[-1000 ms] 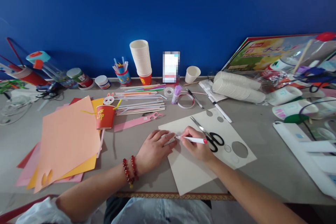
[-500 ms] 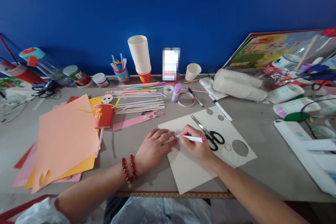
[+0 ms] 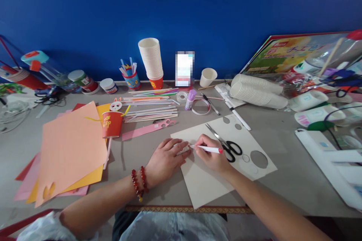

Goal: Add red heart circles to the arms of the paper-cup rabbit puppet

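The right hand (image 3: pixel 211 158) pinches a pen (image 3: pixel 210 149), tip near the ten-o'clock corner of a white sheet (image 3: pixel 207 184). The left hand (image 3: pixel 165 160) lies there, fingers slightly spread. Scissors (image 3: pixel 221 141) rest at the right hand's one o'clock.

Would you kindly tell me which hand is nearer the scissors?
Right. The right hand is close beside the scissors; the left hand is farther off, to their left.

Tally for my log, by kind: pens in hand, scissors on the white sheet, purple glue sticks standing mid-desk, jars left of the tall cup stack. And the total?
Pens: 1
Scissors: 1
Glue sticks: 1
Jars: 2
Total: 5
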Demonstrator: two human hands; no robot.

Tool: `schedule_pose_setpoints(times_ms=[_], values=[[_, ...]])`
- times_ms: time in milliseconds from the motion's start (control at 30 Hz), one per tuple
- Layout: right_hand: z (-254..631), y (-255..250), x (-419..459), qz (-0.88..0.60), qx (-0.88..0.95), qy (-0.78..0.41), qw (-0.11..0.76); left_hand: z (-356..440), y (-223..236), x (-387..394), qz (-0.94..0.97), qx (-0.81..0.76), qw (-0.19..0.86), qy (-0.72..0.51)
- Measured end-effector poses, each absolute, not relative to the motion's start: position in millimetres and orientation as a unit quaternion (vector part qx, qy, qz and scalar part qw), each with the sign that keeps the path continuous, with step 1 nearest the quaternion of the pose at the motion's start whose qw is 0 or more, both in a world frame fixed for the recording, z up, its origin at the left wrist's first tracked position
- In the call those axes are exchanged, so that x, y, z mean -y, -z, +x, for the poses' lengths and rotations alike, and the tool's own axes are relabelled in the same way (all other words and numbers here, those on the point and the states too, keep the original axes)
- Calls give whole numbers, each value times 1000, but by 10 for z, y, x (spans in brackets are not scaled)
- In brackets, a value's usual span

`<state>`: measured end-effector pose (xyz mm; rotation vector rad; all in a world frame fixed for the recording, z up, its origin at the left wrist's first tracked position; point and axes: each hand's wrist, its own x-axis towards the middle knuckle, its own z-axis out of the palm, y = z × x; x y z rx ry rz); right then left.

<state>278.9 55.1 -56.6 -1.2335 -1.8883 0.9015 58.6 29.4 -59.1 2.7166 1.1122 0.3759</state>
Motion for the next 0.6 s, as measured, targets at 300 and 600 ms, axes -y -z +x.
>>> schedule_pose_setpoints(times_ms=[300,600], values=[[2789,544,-541,-475,726,-347,356,577,587,-295,916,-370,91,-126],[2794,571,-546,-487,719,-331,369,578,579,-295,916,-371,90,-125]])
